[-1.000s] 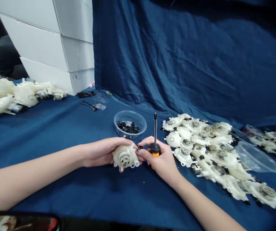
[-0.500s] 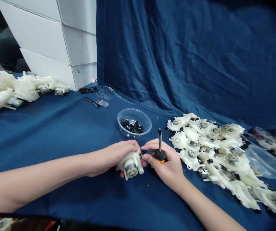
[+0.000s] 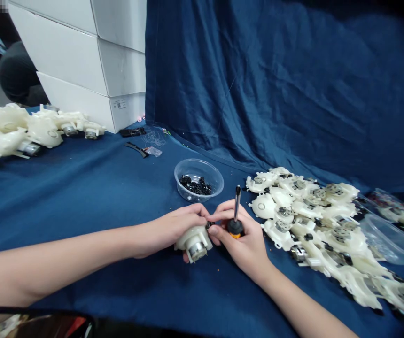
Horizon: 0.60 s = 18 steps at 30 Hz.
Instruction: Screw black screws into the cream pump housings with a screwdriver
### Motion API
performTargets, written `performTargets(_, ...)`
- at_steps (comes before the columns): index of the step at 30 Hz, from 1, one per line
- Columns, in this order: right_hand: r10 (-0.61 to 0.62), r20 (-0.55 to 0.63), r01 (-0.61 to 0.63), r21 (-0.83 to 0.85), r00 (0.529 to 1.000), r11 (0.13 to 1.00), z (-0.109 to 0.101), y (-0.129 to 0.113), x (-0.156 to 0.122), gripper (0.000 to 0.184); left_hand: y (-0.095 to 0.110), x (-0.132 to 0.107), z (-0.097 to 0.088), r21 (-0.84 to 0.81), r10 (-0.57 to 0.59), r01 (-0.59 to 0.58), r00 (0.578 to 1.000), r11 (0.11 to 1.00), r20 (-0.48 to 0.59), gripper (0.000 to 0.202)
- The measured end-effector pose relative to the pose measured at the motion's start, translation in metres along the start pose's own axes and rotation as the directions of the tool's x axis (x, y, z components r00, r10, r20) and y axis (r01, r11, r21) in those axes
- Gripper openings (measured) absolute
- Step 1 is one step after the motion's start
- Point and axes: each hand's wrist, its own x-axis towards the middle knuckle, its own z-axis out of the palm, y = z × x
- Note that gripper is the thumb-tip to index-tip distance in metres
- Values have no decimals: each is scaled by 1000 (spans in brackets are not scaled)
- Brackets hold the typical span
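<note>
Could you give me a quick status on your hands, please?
Left grip: cream plastic motor housing. Right grip: orange-handled steel screwdriver, upright. Clear plastic bowl of black parts just beyond.

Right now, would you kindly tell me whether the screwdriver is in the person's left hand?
No, the screwdriver is gripped in the right hand, while the left hand holds the white plastic motor housing.
</note>
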Motion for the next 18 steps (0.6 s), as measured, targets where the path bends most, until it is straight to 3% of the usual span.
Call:
performTargets(10, -66, 57, 71, -81, 996, 994, -3, 7, 0, 13, -3, -3, -1, 114, 57, -56, 998, 992, -7, 24)
performTargets(14, -135, 39, 139, -140, 990, 980, -2, 4, -4, 16, -2, -8, 1, 353, 120, -92, 991, 931, -58, 24)
performTargets(18, -227, -4, 221, -213, 974, 952, 1, 1, -8, 21, 0, -11, 1, 550, 174, -126, 984, 826, -36, 24)
